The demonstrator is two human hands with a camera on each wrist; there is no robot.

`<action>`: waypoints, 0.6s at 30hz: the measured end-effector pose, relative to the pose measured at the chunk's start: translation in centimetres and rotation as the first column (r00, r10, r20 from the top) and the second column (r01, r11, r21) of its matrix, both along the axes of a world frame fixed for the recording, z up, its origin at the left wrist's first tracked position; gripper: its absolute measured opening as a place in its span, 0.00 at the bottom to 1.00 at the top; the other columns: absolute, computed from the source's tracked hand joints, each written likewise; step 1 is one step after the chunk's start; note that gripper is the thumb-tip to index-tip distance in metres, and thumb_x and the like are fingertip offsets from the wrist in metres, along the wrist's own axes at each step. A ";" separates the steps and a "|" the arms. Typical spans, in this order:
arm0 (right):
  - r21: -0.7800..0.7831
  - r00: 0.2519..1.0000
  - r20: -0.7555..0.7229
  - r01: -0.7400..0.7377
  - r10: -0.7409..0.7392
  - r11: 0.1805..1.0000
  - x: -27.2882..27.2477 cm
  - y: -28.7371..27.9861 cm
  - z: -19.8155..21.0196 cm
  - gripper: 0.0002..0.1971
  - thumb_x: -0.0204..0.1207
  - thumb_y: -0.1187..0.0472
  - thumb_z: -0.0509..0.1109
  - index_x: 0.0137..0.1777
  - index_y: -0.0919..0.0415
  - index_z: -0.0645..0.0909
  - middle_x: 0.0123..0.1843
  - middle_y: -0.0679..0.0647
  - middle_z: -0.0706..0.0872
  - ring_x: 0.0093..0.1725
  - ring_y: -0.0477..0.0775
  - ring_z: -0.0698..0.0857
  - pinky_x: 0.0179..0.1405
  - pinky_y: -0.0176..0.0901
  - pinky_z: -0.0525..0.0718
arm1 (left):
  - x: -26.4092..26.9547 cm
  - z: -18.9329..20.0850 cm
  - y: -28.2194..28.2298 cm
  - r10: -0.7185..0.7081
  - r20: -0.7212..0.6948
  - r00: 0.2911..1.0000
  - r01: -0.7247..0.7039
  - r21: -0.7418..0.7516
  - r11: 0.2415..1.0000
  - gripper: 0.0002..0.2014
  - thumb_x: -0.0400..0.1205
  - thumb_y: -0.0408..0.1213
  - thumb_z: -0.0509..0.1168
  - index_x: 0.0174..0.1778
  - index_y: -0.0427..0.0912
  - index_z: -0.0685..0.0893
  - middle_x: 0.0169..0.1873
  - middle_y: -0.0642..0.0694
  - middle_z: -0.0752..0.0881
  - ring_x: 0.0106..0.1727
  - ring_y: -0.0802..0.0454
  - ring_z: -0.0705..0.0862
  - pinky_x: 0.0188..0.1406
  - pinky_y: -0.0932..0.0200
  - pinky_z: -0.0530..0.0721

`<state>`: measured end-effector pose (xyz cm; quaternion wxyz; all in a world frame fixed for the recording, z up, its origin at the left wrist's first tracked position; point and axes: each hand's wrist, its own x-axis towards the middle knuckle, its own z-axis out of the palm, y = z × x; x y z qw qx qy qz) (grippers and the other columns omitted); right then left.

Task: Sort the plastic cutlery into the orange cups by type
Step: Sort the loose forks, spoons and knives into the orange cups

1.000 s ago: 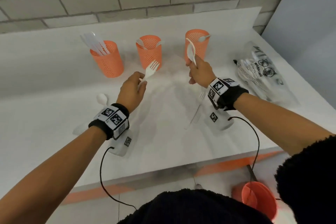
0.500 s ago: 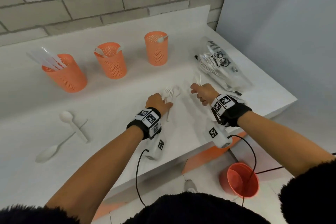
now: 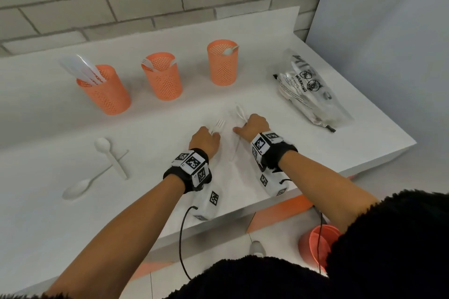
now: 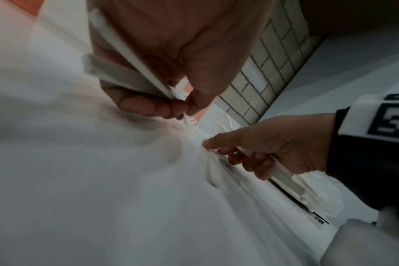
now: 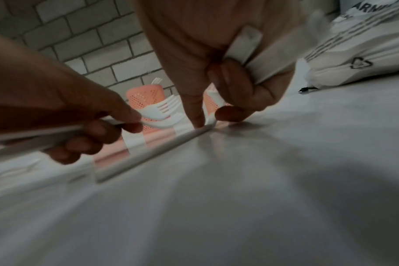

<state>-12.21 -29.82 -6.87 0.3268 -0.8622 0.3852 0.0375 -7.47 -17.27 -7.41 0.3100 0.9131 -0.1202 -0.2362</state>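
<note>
Both my hands are down low over the white counter (image 3: 243,60) right now, near its front edge. My left hand (image 3: 204,139) has its fingers curled round the handles of what looks like two white forks (image 3: 220,124); the right wrist view shows two sets of tines stacked. They run near-to-far, tines pointing away from me toward the cups.

My right hand (image 3: 252,126) has a white spoon (image 3: 240,111) tucked in its curled fingers, bowl poking out the far side and handle back under the palm. At the same time its index finger is stretched out with the tip down on another piece of cutlery (image 3: 234,147) lying flat on the counter between my two hands, long axis roughly near-to-far. Can't tell what type that one is, its head is hidden.

Three orange cups sit in a row farther back: left cup (image 3: 105,92) has knives (image 3: 82,70) sticking out leaning left, middle cup (image 3: 164,77) has forks, right cup (image 3: 222,64) has a spoon.

Off to the left, two loose spoons (image 3: 110,156) lie crossed on the counter. A clear plastic bag (image 3: 311,92) lies at the right end.
</note>
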 end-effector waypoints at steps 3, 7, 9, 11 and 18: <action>0.039 1.000 0.024 -0.010 0.009 0.999 0.5 0.3 0.2 0.14 0.78 0.56 0.65 0.53 0.69 0.77 0.61 0.63 0.83 0.55 0.62 0.82 0.39 0.40 0.73 | 0.4 0.2 1.2 0.070 -0.013 0.997 -0.071 -0.064 0.995 0.25 0.85 0.44 0.55 0.74 0.31 0.65 0.73 0.35 0.72 0.72 0.38 0.72 0.67 0.51 0.72; 0.256 0.982 0.176 0.020 -0.067 0.967 1.4 1.5 0.4 0.14 0.82 0.56 0.57 0.59 0.67 0.69 0.42 0.56 0.81 0.47 0.61 0.81 0.44 0.47 0.75 | 1.1 0.4 1.7 0.172 -0.127 0.977 -0.200 -0.262 0.944 0.29 0.83 0.49 0.56 0.72 0.29 0.67 0.71 0.29 0.73 0.70 0.31 0.74 0.69 0.39 0.75; 0.496 0.957 0.246 0.014 -0.156 0.868 1.8 2.4 0.9 0.08 0.82 0.62 0.56 0.56 0.66 0.69 0.33 0.54 0.78 0.33 0.55 0.78 0.31 0.41 0.74 | 1.2 0.7 1.6 0.216 -0.193 0.957 -0.273 -0.346 0.898 0.27 0.82 0.49 0.56 0.67 0.29 0.72 0.63 0.31 0.79 0.55 0.33 0.83 0.51 0.44 0.85; 0.672 0.952 0.230 -0.005 -0.203 0.741 2.1 3.4 1.8 0.06 0.83 0.63 0.56 0.55 0.65 0.69 0.32 0.56 0.75 0.29 0.51 0.74 0.30 0.40 0.72 | 0.9 1.6 1.4 0.207 -0.188 0.960 -0.266 -0.393 0.880 0.21 0.84 0.47 0.54 0.59 0.30 0.76 0.52 0.32 0.80 0.38 0.41 0.79 0.30 0.55 0.78; 0.934 0.949 0.175 -0.076 -0.261 0.348 2.9 5.6 3.2 0.14 0.82 0.61 0.48 0.50 0.65 0.75 0.45 0.60 0.81 0.45 0.57 0.80 0.41 0.50 0.78 | 0.9 2.8 0.9 0.118 0.037 0.992 -0.103 -0.286 0.953 0.21 0.87 0.40 0.47 0.58 0.26 0.77 0.59 0.30 0.81 0.61 0.36 0.78 0.54 0.52 0.72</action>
